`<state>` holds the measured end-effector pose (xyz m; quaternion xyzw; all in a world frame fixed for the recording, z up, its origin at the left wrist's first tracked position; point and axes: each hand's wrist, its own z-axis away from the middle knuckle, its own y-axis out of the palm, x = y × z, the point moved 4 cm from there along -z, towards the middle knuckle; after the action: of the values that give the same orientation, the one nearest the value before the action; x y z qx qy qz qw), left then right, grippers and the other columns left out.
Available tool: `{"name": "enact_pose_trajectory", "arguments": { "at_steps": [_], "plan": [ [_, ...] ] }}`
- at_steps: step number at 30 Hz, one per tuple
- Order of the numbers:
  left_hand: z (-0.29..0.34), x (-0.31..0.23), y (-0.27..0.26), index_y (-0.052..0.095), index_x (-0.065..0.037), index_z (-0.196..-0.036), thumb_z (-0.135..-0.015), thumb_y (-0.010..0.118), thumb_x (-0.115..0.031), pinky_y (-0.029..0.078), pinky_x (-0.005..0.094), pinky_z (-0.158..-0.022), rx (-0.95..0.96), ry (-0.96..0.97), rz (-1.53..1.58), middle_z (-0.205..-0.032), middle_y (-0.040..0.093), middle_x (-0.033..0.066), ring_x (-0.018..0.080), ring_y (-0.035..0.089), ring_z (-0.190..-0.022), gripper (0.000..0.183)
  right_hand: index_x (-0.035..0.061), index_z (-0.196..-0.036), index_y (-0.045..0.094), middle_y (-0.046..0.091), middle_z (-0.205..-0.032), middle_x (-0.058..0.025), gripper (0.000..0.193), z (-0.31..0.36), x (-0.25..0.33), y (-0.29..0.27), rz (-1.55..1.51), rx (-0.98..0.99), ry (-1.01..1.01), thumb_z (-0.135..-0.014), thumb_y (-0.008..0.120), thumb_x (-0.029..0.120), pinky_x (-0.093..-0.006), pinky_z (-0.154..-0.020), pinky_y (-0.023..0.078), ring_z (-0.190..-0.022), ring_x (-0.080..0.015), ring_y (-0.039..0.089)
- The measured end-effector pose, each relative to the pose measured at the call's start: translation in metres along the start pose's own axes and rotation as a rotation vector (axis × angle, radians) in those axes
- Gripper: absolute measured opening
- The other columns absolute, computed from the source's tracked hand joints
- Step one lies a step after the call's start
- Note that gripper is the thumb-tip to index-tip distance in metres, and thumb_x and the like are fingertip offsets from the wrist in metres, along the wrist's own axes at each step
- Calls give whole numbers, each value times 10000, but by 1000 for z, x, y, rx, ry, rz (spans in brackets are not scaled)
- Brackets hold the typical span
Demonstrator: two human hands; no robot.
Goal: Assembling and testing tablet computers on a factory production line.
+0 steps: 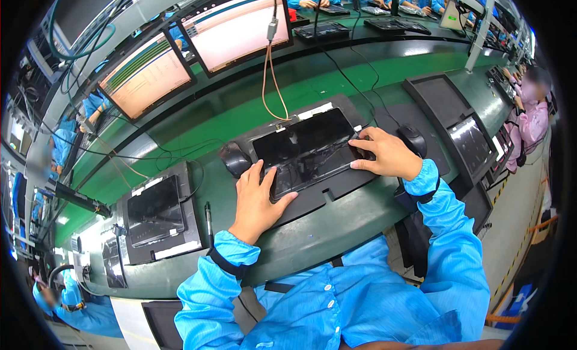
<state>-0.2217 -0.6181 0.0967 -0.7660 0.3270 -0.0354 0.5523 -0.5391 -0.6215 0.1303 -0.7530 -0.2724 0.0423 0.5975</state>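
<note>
A black tablet (308, 153) with a glossy screen lies face up in a dark foam tray (327, 201) in front of me. My left hand (257, 199) rests at its left edge, fingers spread and thumb reaching toward the lower left corner. At the right edge is my right hand (387, 154), thumb and fingers apart, fingertips touching the tablet's side. Neither hand is closed round it. A looped pale cable (264, 91) hangs down to the tray's upper edge, by the top of the tablet. White strips (315, 111) show along that edge.
Black mice (235, 159) (412, 139) sit on both sides. Leftward lie another tablet (156, 210) in a tray and a pen (208, 225). Dark trays (439, 100) stand at right, one holding a tablet (472, 144). Two monitors (240, 28) stand behind. Co-workers sit across and at right.
</note>
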Motion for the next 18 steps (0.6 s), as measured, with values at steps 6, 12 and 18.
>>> {"name": "enact_pose_trajectory", "arguments": {
  "at_steps": [6, 12, 18],
  "plan": [
    [1, -2, 8, 642, 3, -1286, -783, 830, -445, 408, 513, -1041, -79, 80, -15, -1399, 510, 278, 436, 486, -1267, 699, 26, -1277, 632, 631, -1248, -166, 504, -86, 35, 36, -12, -114, -242, -897, 741, 340, -450, -977, 479, -1156, -358, 598],
    [2, -5, 8, 648, 20, -1276, -804, 807, -453, 405, 512, -1058, -94, 60, -4, -1412, 502, 280, 428, 483, -1276, 687, 57, -1326, 606, 613, -1328, -149, 453, -127, 35, 78, 83, 76, -209, -978, 623, 345, -494, -1021, 435, -1268, -332, 550],
    [6, 1, 6, 618, 27, -1324, -825, 787, -451, 383, 513, -1111, -35, 0, 2, -1462, 461, 302, 450, 451, -1344, 712, 58, -1303, 638, 607, -1352, -141, 424, -141, 49, 70, 65, 210, -172, -968, 634, 317, -481, -1063, 410, -1263, -343, 552]
  ]
}}
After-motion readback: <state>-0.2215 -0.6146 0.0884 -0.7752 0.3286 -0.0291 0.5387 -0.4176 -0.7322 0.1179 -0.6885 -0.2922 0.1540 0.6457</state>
